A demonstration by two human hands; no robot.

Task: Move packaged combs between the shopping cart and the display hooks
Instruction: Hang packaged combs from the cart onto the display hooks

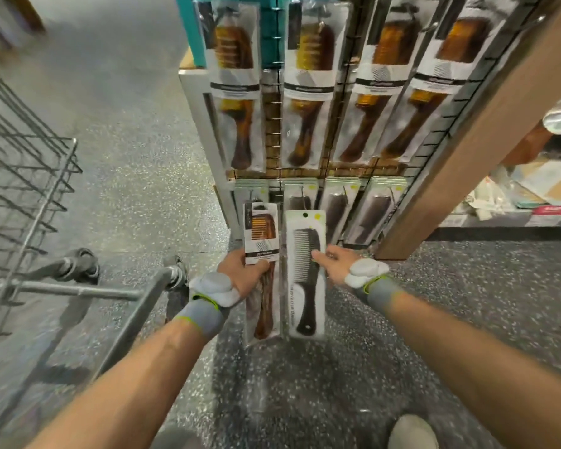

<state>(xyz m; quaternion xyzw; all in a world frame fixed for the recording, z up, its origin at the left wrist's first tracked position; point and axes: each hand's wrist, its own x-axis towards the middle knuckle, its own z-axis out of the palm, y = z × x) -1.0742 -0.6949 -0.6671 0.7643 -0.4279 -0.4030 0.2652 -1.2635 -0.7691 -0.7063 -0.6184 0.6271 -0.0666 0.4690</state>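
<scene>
My left hand grips a packaged brown comb, held upright by its middle. Beside it, my right hand pinches the right edge of a packaged black comb on a white card with a hang hole at its top. Both packs hang in front of the lowest row of display hooks, which carry several packs of black combs. Above them, more brown comb packs hang in rows on the wire grid. The shopping cart stands at the left.
A wooden post frames the rack on the right, with a low shelf of packets beyond it. The speckled floor lies open between cart and rack. My shoe shows at the bottom right.
</scene>
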